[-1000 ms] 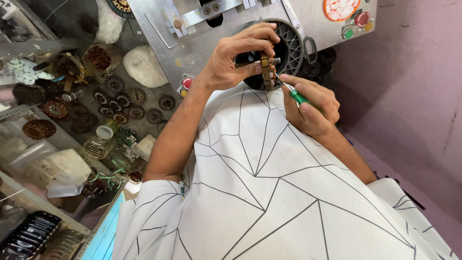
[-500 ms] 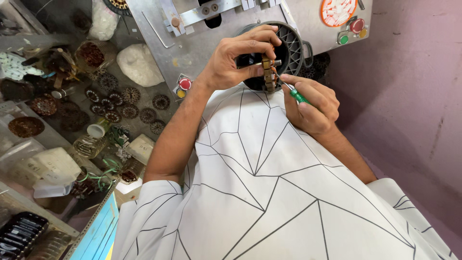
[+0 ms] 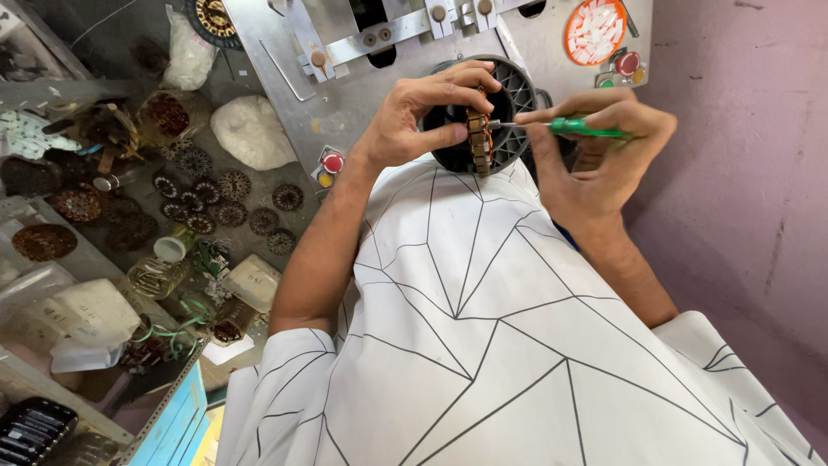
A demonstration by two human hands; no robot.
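My left hand (image 3: 424,110) grips a round black part with a wound copper-coloured stator core (image 3: 479,138) in it, held edge-on in front of a grey metal machine panel (image 3: 345,78). My right hand (image 3: 595,155) holds a green-handled tool (image 3: 586,130) level, its thin metal tip touching the core's right side. My white shirt with black line pattern (image 3: 483,345) fills the lower middle of the view.
On the panel are red and yellow buttons (image 3: 329,166) and a round orange-rimmed part (image 3: 595,30). A cluttered bench at left holds several wound stators (image 3: 207,194), a white cloth bundle (image 3: 252,131), jars and wire. A pink wall (image 3: 742,173) stands at right.
My right hand has risen and turned the green tool from slanted to level against the core. The view has shifted, with both hands now higher against the panel.
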